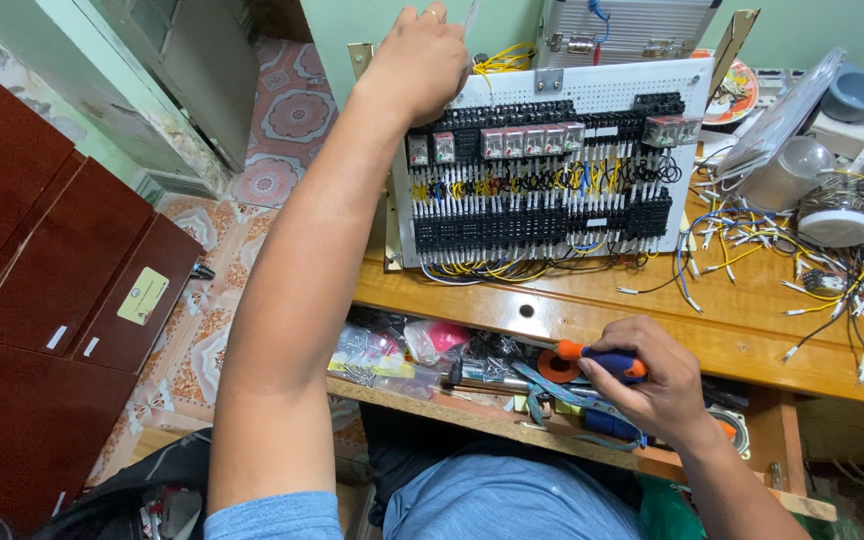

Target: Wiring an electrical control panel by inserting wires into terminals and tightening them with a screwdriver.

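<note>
We are looking down on a floor (282, 120) of patterned tiles in pink, cream and grey medallions, running between pale green walls (352, 25) and a grey-green cabinet (192, 70) standing at the upper left. Dark red-brown cabinets (42, 260) are filling the left side, while a glossy wooden workbench (652, 310) is stretching across the right with an open shelf (472, 415) beneath it. Even, soft light is falling over everything, gleaming off the varnished wood.

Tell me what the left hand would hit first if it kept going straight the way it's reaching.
Likely the grey metal box behind the white wiring panel; the left hand already grips that panel's top edge. Depth is unclear.
</note>
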